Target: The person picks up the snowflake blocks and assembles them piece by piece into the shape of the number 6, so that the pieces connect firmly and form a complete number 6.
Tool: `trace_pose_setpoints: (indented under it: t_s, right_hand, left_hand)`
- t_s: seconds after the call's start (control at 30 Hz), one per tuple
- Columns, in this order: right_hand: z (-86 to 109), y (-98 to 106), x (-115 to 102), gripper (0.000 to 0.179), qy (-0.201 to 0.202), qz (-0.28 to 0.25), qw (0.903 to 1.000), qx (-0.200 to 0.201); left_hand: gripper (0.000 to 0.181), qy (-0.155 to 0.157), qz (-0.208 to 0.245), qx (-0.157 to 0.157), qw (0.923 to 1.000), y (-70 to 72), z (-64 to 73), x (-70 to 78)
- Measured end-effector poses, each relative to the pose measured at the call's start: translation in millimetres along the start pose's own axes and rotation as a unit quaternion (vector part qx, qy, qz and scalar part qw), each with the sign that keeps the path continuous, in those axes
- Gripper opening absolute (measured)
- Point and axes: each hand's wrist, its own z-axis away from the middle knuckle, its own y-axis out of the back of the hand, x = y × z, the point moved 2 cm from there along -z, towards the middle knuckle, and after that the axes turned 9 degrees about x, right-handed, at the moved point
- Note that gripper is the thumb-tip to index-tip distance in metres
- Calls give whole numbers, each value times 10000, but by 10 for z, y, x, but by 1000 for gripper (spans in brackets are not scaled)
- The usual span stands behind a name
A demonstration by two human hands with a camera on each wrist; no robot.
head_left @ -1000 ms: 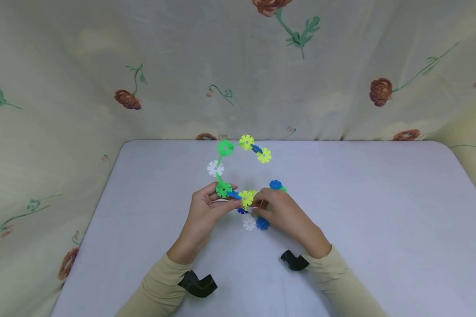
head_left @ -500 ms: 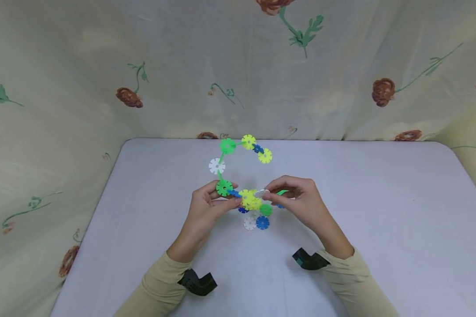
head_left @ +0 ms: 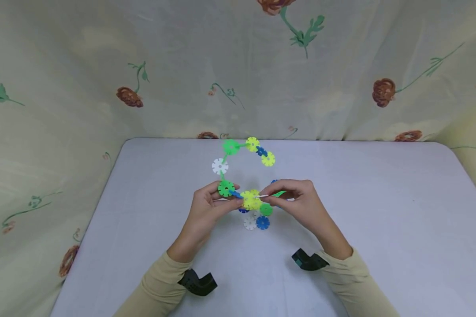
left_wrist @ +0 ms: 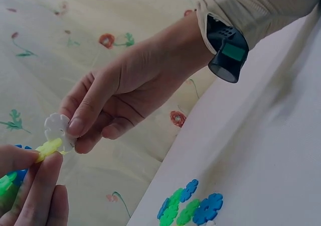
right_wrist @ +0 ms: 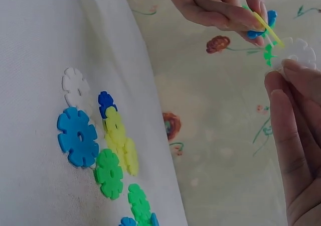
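Observation:
A curved chain of notched plastic discs in green, white, yellow and blue hangs from my left hand (head_left: 214, 204); its white disc (head_left: 220, 166) and a yellow disc (head_left: 268, 159) show beyond the fingers. Thumb and fingers of that hand pinch the chain near its end yellow disc (left_wrist: 49, 149). My right hand (head_left: 297, 196) pinches a loose white disc (right_wrist: 297, 53) by its edge. In both wrist views the white disc's rim meets the edge of the yellow one, the two set at an angle. Part of the chain is hidden behind the left fingers.
Below the hands, loose discs lie on the white table (head_left: 381, 220): a blue disc (right_wrist: 77, 136), a white disc (right_wrist: 76, 88), a green disc (right_wrist: 109, 174) and several others. A flowered curtain (head_left: 238, 66) hangs behind the table.
My right hand has picked up a white disc from the pile and brought it to the chain's yellow end, turning it edge-on. My left hand stays nearly still; the chain shifted slightly right.

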Motion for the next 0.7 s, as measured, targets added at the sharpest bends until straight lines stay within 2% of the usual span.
trace_pose_setpoints:
  t_s: [0.27,0.7]
  right_hand:
    - [13,-45,9,16,262,67,9996,36]
    - [21,-69,-63,19,1147,479,9922,-29]
  left_hand:
    - [34,6,-110,42,9999,-10,0,1]
    - [32,-2,-37,-53,10000,-19,12,8]
